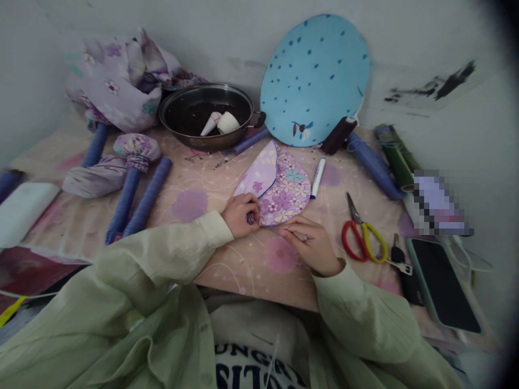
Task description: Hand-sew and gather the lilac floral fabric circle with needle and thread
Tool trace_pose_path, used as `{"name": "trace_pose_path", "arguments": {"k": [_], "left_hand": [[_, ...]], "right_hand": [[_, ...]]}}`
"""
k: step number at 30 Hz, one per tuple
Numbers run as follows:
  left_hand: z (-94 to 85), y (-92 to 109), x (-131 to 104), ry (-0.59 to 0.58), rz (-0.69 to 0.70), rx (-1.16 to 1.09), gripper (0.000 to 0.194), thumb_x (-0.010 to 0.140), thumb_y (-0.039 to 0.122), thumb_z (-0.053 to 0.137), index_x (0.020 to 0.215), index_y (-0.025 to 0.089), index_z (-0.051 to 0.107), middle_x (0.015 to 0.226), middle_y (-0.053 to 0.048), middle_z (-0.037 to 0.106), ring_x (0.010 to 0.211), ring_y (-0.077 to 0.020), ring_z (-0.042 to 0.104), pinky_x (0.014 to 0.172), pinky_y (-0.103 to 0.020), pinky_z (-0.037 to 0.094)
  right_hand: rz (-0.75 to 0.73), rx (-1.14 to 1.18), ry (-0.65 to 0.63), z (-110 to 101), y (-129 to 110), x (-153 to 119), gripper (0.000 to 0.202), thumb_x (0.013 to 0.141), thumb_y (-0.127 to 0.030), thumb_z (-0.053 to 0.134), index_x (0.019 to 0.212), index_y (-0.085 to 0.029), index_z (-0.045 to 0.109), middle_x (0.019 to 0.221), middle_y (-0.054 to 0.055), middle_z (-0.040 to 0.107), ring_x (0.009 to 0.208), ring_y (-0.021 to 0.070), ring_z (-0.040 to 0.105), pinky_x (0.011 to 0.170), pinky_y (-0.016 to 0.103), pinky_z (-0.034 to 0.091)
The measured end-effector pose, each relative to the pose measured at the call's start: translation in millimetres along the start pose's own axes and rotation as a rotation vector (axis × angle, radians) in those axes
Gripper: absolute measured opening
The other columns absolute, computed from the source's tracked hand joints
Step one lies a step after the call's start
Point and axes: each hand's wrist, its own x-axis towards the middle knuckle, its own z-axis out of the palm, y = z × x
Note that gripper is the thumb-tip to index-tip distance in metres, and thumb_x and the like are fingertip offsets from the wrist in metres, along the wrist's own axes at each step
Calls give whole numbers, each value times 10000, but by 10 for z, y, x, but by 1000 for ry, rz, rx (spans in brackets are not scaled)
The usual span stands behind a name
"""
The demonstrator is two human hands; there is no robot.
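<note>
A rounded floral fabric piece [290, 189] in pinks and purples lies in front of me, with a paler lilac piece [259, 173], edged in dark blue, over its left part. My left hand [242, 215] is closed on the fabric's lower left edge, and a small dark purple patterned bit [250, 218] shows between its fingers. At the lower edge, the thumb and fingers of my right hand [311, 243] are pinched together against the fabric; whatever lies between them is too small to make out. A white marker [318, 178] with a blue tip rests just right of the fabric.
Scissors [359, 232], keys [399, 259] and a phone [444, 283] lie to the right. Behind stand a metal pan [206, 138] holding white cones, a blue dotted disc [316, 81] and a dark thread spool [339, 135]. Blue rolls [148, 197] and cloth bundles [117, 92] sit at left.
</note>
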Motion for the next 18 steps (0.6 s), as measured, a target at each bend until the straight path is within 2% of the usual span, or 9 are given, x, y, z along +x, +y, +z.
{"name": "trace_pose_path", "arguments": {"k": [4,7,10,14,18], "left_hand": [[35,17,-16,41,0,28,64,574,190,637,618,167,596,901,-55,598,863,-225,567,792,-372,417],[52,21,-26,63,10,36,69,571,195,634,615,166,589,904,-58,603,854,-227,569,770,-367,419],[68,25,-32,86,21,43,60,570,189,623,600,164,578,884,-57,602,825,-216,570,756,-363,418],[94,20,-38,114,40,57,51,562,175,605,585,161,561,859,-57,595,809,-210,561,755,-363,410],[101,20,-39,122,54,68,44,566,172,592,591,162,557,852,-58,597,805,-208,557,748,-358,410]], "right_hand": [[15,39,-15,-18,42,0,145,841,-228,586,738,-210,686,725,22,633,679,149,595,633,293,488],[38,77,19,-39,66,-5,155,839,-248,585,714,-204,666,793,38,629,740,158,600,679,308,500],[149,199,-10,-62,67,-31,216,863,-280,545,686,-188,629,847,56,652,738,151,611,662,296,507],[251,270,-107,-121,58,-102,245,894,-304,494,727,-175,619,705,34,656,570,121,591,550,257,490],[272,219,-125,-231,68,-191,230,887,-300,515,738,-174,637,653,26,643,597,135,600,562,254,477]]}}
